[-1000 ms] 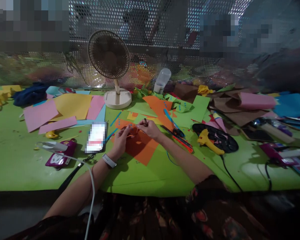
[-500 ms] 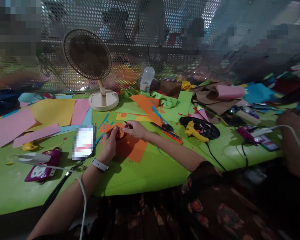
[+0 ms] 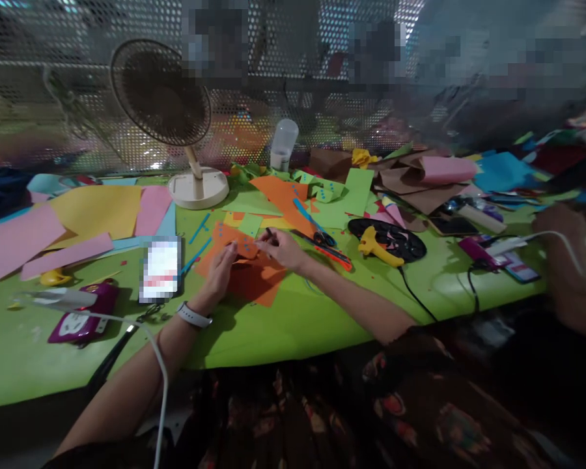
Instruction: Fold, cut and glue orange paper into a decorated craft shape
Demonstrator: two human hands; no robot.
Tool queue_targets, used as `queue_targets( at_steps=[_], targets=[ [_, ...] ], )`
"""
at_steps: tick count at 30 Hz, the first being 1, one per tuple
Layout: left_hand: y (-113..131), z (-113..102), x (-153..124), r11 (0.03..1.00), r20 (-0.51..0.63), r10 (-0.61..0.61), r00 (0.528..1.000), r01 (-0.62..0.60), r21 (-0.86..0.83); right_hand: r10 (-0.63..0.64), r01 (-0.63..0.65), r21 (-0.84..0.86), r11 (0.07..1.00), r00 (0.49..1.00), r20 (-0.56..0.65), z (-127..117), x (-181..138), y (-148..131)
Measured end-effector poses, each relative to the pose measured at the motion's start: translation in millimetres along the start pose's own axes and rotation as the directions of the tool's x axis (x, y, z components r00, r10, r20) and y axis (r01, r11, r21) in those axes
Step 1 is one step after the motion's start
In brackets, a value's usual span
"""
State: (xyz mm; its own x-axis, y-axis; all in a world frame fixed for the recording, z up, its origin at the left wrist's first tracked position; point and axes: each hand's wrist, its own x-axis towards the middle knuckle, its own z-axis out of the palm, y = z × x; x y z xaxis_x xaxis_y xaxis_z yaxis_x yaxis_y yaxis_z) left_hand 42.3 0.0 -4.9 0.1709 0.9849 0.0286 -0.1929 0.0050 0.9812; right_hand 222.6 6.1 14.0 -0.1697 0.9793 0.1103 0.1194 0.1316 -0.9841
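My left hand (image 3: pixel 221 270), with a pale watch band on the wrist, has its fingers closed on the near-left edge of a piece of orange paper (image 3: pixel 247 251) dotted with small blue marks. My right hand (image 3: pixel 282 250) pinches a short dark pen-like stick (image 3: pixel 268 232) at the right side of that piece; its lower end is hidden by the fingers. Beneath both hands lies a larger orange sheet (image 3: pixel 258 290), flat on the green tabletop. Thin blue paper strips (image 3: pixel 200 228) are just left of the paper.
A phone (image 3: pixel 161 268) lies left of my hands, near a purple power bank (image 3: pixel 85 316) with a white cable. To the right are scissors (image 3: pixel 323 239), a cutter (image 3: pixel 334 256) and a yellow glue gun (image 3: pixel 378 247) on a black tray. A fan (image 3: pixel 198 189) stands behind. Another person's arm (image 3: pixel 566 260) is far right.
My hands have moved slightly right and apart on the orange paper, showing more blue dots. The right hand still pinches the dark stick. The whole view has shifted a little.
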Motion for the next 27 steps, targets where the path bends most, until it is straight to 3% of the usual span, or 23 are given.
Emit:
queue_targets(
  at_steps=[4,8,11,15,20,24,27],
  targets=[
    [-4,-3,4,0.994,0.000,-0.082,0.997,0.081,-0.071,-0.016,0.015,-0.014,1.000,0.997,-0.075,-32,4,-4],
    [-1,-2,5,0.999,-0.120,-0.038,0.992,0.037,-0.012,0.045,-0.055,-0.079,0.995,0.992,-0.120,-69,0,-3],
    [-1,-2,4,1.000,-0.128,-0.014,0.992,0.014,0.000,0.062,-0.093,-0.135,0.986,0.974,-0.219,-98,-3,1],
    [-3,-3,5,1.000,-0.120,0.004,0.993,-0.003,0.010,0.002,-0.121,-0.276,0.953,0.919,-0.394,-138,-2,4],
    [-4,-4,6,0.999,-0.142,0.010,0.990,-0.005,0.036,-0.150,-0.165,-0.515,0.841,0.844,-0.515,-176,10,7],
    [-1,-3,4,0.999,-0.142,0.023,0.990,-0.016,0.044,-0.235,-0.254,-0.604,0.755,0.756,-0.611,-193,23,17],
    [0,-2,3,0.997,-0.140,0.056,0.989,-0.047,0.062,-0.230,-0.291,-0.585,0.757,0.720,-0.655,-192,29,25]
  ],
)
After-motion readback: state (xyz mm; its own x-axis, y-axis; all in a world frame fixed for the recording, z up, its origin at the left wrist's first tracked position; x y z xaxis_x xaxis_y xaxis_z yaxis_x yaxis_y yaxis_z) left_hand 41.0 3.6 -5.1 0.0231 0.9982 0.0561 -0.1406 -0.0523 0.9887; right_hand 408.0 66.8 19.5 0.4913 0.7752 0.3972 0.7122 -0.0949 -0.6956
